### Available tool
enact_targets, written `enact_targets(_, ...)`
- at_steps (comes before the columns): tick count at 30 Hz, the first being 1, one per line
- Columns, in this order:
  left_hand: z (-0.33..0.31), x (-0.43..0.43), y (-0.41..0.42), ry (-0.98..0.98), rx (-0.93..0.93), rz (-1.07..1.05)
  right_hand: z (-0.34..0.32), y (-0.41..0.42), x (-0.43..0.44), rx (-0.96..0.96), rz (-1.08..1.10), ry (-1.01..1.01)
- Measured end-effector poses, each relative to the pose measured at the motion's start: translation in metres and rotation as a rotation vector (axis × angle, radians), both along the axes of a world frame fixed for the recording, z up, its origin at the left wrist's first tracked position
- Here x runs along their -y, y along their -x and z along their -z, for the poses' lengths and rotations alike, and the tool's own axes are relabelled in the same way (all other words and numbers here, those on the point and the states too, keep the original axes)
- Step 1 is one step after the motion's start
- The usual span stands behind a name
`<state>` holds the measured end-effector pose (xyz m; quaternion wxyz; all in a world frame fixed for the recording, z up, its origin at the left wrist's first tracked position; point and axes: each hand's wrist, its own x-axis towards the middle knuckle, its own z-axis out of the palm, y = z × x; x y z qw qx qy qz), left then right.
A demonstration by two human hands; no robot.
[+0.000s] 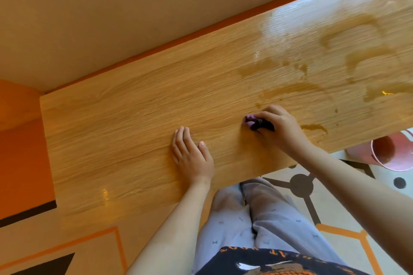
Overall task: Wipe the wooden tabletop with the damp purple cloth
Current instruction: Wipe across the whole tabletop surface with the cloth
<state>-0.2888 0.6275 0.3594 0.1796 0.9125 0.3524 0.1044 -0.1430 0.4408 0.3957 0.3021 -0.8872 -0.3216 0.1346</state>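
The wooden tabletop [125, 123] runs from lower left to upper right, with wet streaks [357, 56] across its right half. My right hand [281, 129] presses a bunched purple cloth [251, 121] onto the wood near the table's near edge; only a small part of the cloth shows past my fingers. My left hand [192, 156] lies flat on the tabletop to the left of the cloth, fingers together, holding nothing.
A pink bucket [388, 152] stands on the patterned floor [335, 219] under the table's right end. The table's far edge meets a beige wall [111, 18] with an orange band. My legs are against the near edge.
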Motion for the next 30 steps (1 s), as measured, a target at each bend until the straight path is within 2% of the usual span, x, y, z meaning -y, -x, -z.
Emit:
enact_targets(3,0.000,0.000,0.001,0.006,-0.008,0.005,0.002,0.010,-0.015,-0.006,0.259,-0.044)
enact_targets(5,0.001,-0.001,0.002,0.014,-0.016,0.001,0.003,0.040,-0.027,-0.050,0.322,-0.081)
enact_targets(9,0.001,-0.001,0.003,0.012,-0.016,0.013,0.006,0.111,-0.028,-0.077,0.124,-0.071)
enact_targets(11,0.001,-0.001,0.003,0.000,-0.021,0.021,0.008,0.122,-0.009,-0.085,0.105,-0.053)
enact_targets(18,0.002,0.000,0.002,0.001,-0.016,0.030,0.001,0.055,0.085,0.030,0.678,0.038)
enact_targets(22,0.003,0.000,0.002,0.003,-0.011,0.034,0.002,0.040,0.097,0.053,0.828,0.118)
enact_targets(25,0.005,-0.001,0.003,0.006,-0.018,0.035,0.002,0.054,0.073,0.052,0.832,0.089)
enact_targets(30,0.004,-0.001,0.002,0.007,-0.016,0.030,-0.001,0.065,0.033,0.091,0.672,0.099)
